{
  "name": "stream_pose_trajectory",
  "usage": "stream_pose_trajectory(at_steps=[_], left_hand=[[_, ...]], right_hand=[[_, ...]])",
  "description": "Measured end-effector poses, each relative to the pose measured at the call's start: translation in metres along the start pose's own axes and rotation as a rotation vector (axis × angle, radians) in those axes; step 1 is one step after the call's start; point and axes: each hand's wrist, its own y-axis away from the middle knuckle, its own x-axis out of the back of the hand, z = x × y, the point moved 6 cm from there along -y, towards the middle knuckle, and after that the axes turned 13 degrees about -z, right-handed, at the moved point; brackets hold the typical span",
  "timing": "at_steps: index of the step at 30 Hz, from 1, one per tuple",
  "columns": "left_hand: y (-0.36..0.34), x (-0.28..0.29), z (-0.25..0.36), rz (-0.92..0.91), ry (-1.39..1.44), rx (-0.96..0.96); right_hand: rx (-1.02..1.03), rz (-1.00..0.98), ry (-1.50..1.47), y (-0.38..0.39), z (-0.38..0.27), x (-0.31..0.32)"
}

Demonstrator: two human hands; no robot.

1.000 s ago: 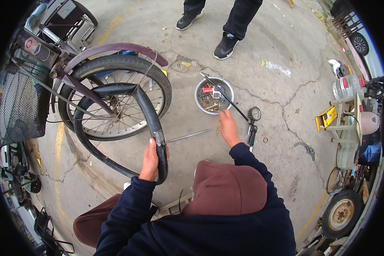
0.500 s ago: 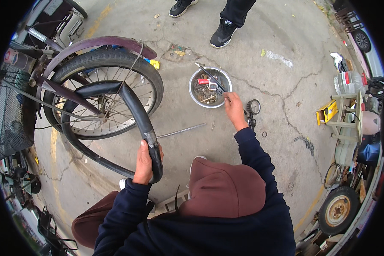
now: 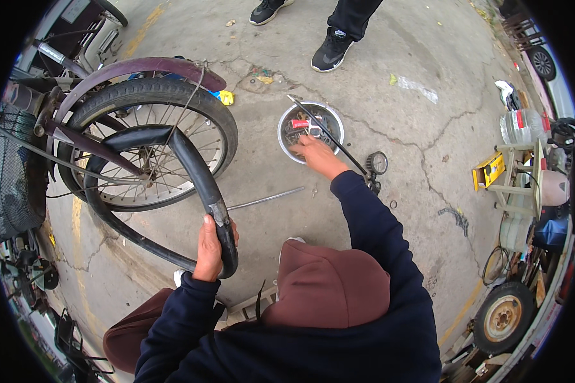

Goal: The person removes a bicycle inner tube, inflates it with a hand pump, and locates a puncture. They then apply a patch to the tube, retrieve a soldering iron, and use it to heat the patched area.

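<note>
My left hand is closed around a black inner tube, at a grey scuffed patch on it. The tube loops in front of the spoked wheel of a bicycle and hangs in a wide curve. Over a round metal bowl, my right hand reaches down with fingers stretched apart, slightly blurred, nothing visible in them. Small metal bits and a red and white tube lie in the bowl. A black pump hose rests across its rim, running to a pump with a round gauge.
A metal rod lies on the cracked concrete. Someone stands ahead in black shoes. At the right are a small stool, a yellow box, a plastic bottle and a loose wheel.
My right hand has let go of the black hose and moved left over the bowl. The hose now leans across the bowl's rim. My left hand still grips the inner tube.
</note>
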Motion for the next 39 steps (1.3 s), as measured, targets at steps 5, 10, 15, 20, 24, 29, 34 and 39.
stream_pose_trajectory(at_steps=[5, 10, 15, 20, 24, 29, 34, 39], left_hand=[[0.002, 0.001, 0.004, -0.029, -0.037, 0.002], [0.004, 0.002, 0.007, -0.019, -0.024, -0.014], [0.002, 0.000, 0.005, 0.010, 0.014, -0.005], [0.003, 0.001, 0.008, -0.012, -0.027, -0.010], [0.006, 0.005, 0.004, 0.003, -0.011, 0.001], [0.002, 0.006, 0.003, -0.012, -0.023, 0.000], [0.002, 0.005, 0.003, 0.013, 0.004, 0.005], [0.004, 0.006, 0.003, -0.013, 0.001, 0.000]], right_hand=[[-0.129, -0.201, 0.096, -0.002, 0.024, -0.002], [-0.244, -0.114, 0.260, 0.015, 0.037, 0.009], [-0.170, -0.041, 0.068, -0.003, 0.022, 0.009], [-0.086, -0.183, 0.152, -0.017, 0.013, -0.001], [-0.168, -0.185, 0.186, -0.004, 0.035, 0.010], [-0.208, -0.174, 0.271, -0.003, 0.036, 0.011], [-0.124, -0.115, 0.197, -0.030, 0.005, -0.005], [-0.224, -0.057, 0.324, -0.028, 0.015, -0.001]])
